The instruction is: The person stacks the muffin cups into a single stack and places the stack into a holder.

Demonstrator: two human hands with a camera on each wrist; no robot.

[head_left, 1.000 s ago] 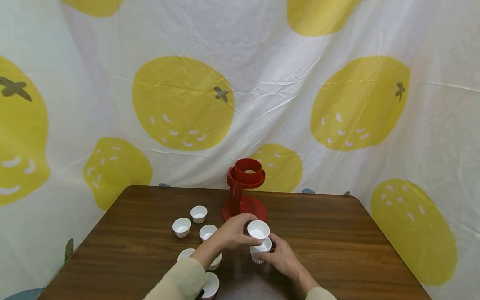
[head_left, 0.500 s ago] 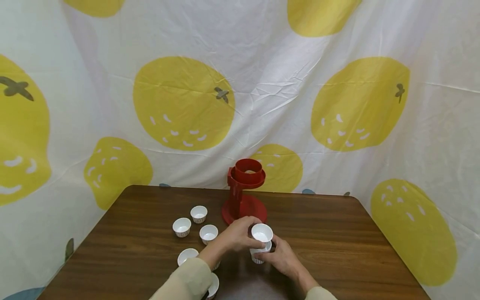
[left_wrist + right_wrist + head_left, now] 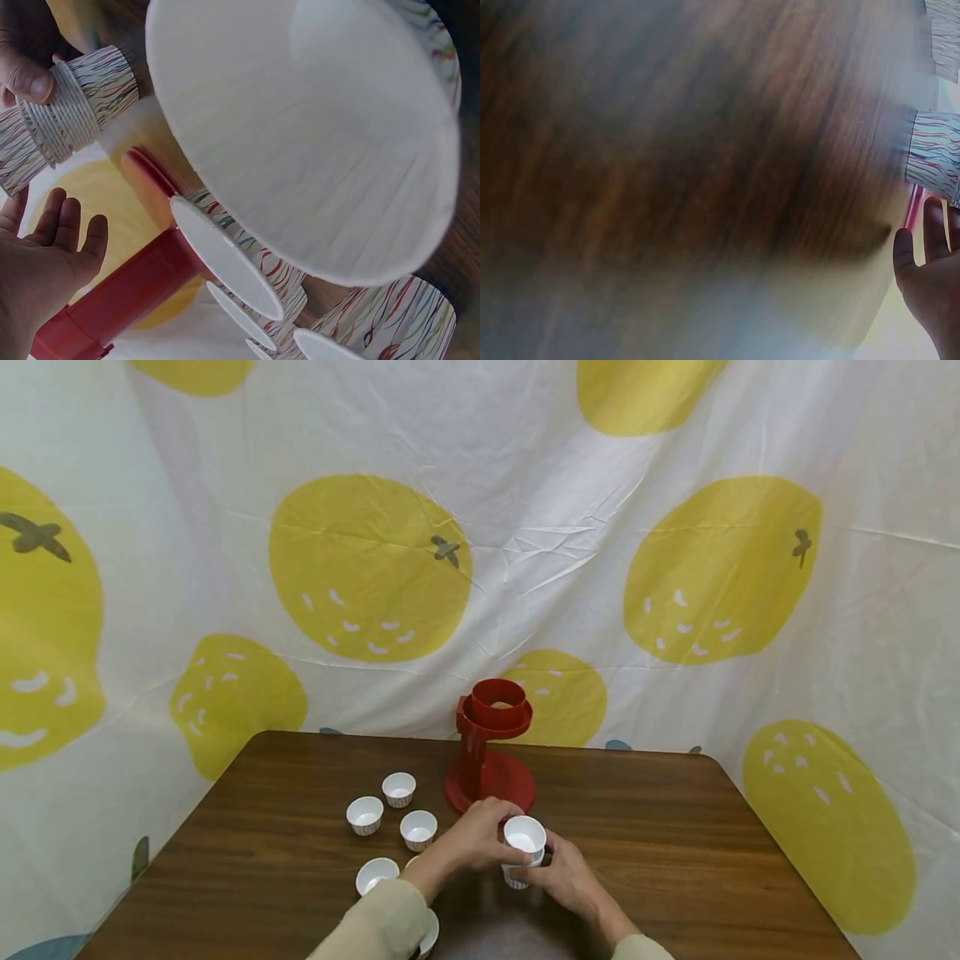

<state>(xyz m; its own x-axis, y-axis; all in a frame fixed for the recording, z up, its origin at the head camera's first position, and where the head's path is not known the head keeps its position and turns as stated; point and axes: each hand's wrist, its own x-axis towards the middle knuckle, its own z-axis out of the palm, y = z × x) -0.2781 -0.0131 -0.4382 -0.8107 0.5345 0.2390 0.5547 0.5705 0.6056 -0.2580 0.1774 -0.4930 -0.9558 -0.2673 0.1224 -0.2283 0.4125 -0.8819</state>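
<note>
No brand, label or writing readable on anything in view.

Near edge: two pale sleeves enter from the bottom, forearms converging toward the middle of the bench (image 3: 675,827). Left hand (image 3: 474,839) reaches in from the near left, fingers curled round the upper cup (image 3: 524,835), which sits tilted and partly nested in the top of the cup stack (image 3: 516,872). Grip of the left hand: closed on that upper cup. Right hand (image 3: 566,875) comes from the near right, fingers wrapped round the lower part of the stack, steadying it on the bench; its grip holds the stack. In the left wrist view a thumb presses the ribbed rims of nested cups (image 3: 71,112).

The cups: small paper ones, white inside, pleated walls with thin coloured streaks outside. The stack stands at bench centre, just near of the red stand.

Left of the hands, loose cups (image 3: 418,829) stand mouth up, apart from one another; one more peeks out under the left sleeve.

Beyond the hands: a red stand (image 3: 489,752), round base, upright post, ring on top. Farthest: white cloth backdrop (image 3: 525,527) printed with yellow lemons.
</note>
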